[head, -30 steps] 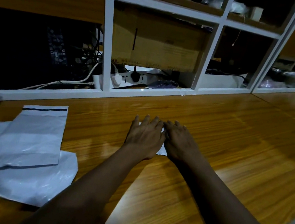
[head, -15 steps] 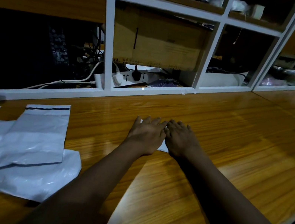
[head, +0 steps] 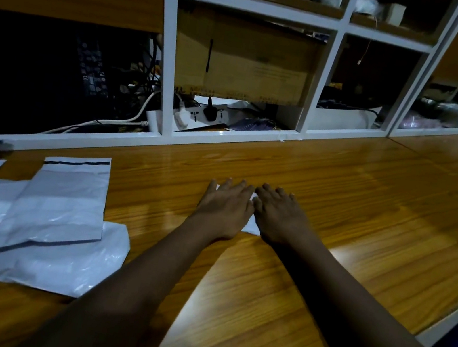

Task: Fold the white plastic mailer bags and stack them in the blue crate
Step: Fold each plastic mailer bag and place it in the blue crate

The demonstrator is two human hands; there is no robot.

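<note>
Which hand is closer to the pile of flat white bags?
The left. The left hand presses flat, right of the pile; the right hand lies beside it, on the side away from the pile.

Both hands, left [head: 224,209] and right [head: 276,216], flat, pressing folded mailer [head: 252,227] on table [head: 364,226].

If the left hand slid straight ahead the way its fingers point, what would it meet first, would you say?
Most likely the white bottom rail of the shelf unit. The left hand lies flat on the folded mailer bag, and only bare wooden tabletop shows ahead of its fingers, though depth is hard to judge.
</note>
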